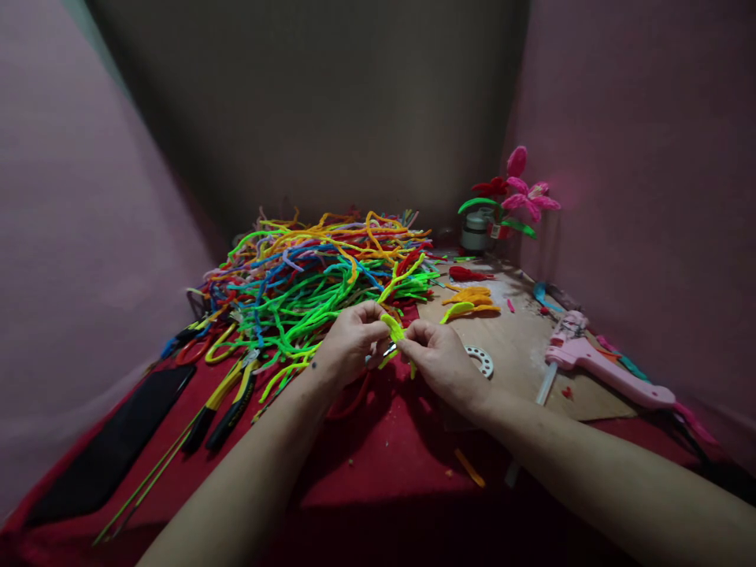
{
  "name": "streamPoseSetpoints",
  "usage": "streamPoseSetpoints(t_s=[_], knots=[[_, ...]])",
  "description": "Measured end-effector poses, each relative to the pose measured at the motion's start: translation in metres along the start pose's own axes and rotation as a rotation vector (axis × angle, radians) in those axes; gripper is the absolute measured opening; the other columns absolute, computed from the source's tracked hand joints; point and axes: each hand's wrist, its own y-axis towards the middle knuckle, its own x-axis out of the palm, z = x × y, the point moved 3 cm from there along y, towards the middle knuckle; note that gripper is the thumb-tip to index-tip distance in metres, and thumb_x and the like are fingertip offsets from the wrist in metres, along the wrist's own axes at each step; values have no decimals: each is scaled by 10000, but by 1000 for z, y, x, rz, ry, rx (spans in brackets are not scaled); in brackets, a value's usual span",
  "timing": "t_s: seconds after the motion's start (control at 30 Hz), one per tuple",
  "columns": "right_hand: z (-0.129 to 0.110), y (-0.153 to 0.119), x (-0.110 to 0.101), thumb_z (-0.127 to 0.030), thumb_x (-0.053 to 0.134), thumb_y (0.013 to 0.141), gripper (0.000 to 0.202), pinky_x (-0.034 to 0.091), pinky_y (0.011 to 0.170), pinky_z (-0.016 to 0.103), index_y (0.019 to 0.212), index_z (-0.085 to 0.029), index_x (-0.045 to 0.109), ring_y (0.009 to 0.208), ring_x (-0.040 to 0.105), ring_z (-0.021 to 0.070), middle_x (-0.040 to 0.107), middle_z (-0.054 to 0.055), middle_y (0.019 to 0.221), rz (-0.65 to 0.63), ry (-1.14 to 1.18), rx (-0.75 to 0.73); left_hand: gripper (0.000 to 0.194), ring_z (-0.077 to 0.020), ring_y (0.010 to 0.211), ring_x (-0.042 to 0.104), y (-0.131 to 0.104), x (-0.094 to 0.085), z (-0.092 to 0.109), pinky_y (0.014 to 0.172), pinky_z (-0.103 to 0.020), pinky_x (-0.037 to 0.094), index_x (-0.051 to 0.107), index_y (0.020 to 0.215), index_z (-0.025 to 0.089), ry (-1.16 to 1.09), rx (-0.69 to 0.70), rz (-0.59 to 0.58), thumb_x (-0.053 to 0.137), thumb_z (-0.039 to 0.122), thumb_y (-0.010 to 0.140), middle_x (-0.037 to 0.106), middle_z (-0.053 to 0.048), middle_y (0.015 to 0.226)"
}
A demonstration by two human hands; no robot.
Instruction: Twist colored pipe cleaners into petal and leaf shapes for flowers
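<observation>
Between my two hands is a small yellow-green fuzzy pipe cleaner piece [393, 327], bent into a petal-like shape. My left hand [356, 335] pinches its upper left side, fingers closed. On the lower right side, the fingertips of my right hand [435, 353] are closed on the same piece. A bit of shiny metal [390, 349] shows just under my left fingers. Behind my hands lies a large pile of many-coloured pipe cleaners [307, 291]. To the right, orange shaped pieces [472, 298] and a yellow-green one [457, 312] rest on a wooden board [513, 346].
Yellow-black pliers [227, 402], a black flat object [115, 445] and thin green stems [150, 480] lie left. A pink glue gun [602, 366] and white holed ring [479, 361] are right. Pink fuzzy flowers [530, 197] stand behind, by a grey jar [476, 232].
</observation>
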Motion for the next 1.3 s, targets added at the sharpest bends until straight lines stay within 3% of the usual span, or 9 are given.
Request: streamPoseSetpoints(t_s=[0.2, 0.37, 0.5, 0.67, 0.83, 1.0, 1.17, 1.23, 1.3], knots=[[-1, -1, 0, -244, 513, 716, 171, 307, 501, 225, 567, -169, 477, 520, 399, 97, 445, -34, 531, -6, -16, -16, 139, -59, 294, 336, 1, 4, -3, 293, -168, 257, 460, 676, 189, 94, 140, 32, 450, 90, 580, 424, 91, 405], [0, -1, 1, -252, 528, 703, 175, 303, 484, 220, 558, -167, 481, 503, 397, 91, 455, -33, 524, -13, 40, 14, 115, -60, 310, 328, 1, 1, -2, 302, -178, 255, 462, 623, 176, 64, 63, 19, 456, 81, 558, 412, 77, 396], [0, -2, 0, -245, 531, 695, 157, 277, 443, 213, 568, -171, 474, 442, 360, 74, 433, -49, 485, -7, 117, 86, 25, -56, 340, 363, 0, -2, 2, 337, -181, 271, 533, 661, 158, 29, 7, -30, 539, 161, 637, 476, 52, 448], [0, -2, 0, -228, 534, 683, 132, 270, 427, 211, 574, -167, 492, 425, 356, 69, 449, -50, 473, -6, 167, 119, 227, -47, 343, 356, -2, -1, 2, 353, -187, 241, 536, 564, 142, 106, -12, 16, 659, 317, 637, 477, 40, 425], [1, 0, -1, -212, 542, 653, 131, 249, 413, 210, 542, -164, 490, 408, 336, 62, 437, -56, 443, -12, 196, 146, 186, -65, 421, 405, -6, 2, 7, 417, -189, 304, 582, 561, 144, 376, 240, 221, 642, 285, 666, 499, 38, 455], [-1, 0, -3, -173, 532, 613, 123, 246, 398, 211, 499, -162, 487, 395, 347, 62, 452, -49, 427, -37, 260, 181, 117, -98, 531, 489, -9, 3, 9, 514, -198, 381, 652, 695, 168, 468, 394, 228, 590, 263, 720, 583, 13, 594], [-1, -2, -1, -186, 542, 590, 135, 193, 368, 214, 480, -169, 465, 338, 291, 55, 388, -66, 355, -107, 395, 290, 102, -137, 689, 554, -20, 9, 12, 681, -228, 422, 661, 678, 197, 575, 665, 232, 584, 231, 734, 625, -34, 715], [0, -2, 1, -193, 539, 599, 136, 164, 360, 215, 489, -171, 463, 318, 261, 51, 369, -71, 338, -149, 436, 346, 95, -138, 689, 552, -19, 9, 14, 681, -231, 425, 661, 673, 196, 558, 659, 222, 590, 226, 728, 623, -34, 710], [-1, -2, 1, -185, 533, 607, 132, 165, 364, 214, 493, -168, 470, 320, 264, 49, 377, -70, 346, -164, 458, 336, 87, -122, 622, 530, -15, 5, 15, 614, -220, 419, 647, 659, 182, 478, 548, 209, 608, 238, 712, 606, -18, 663]])
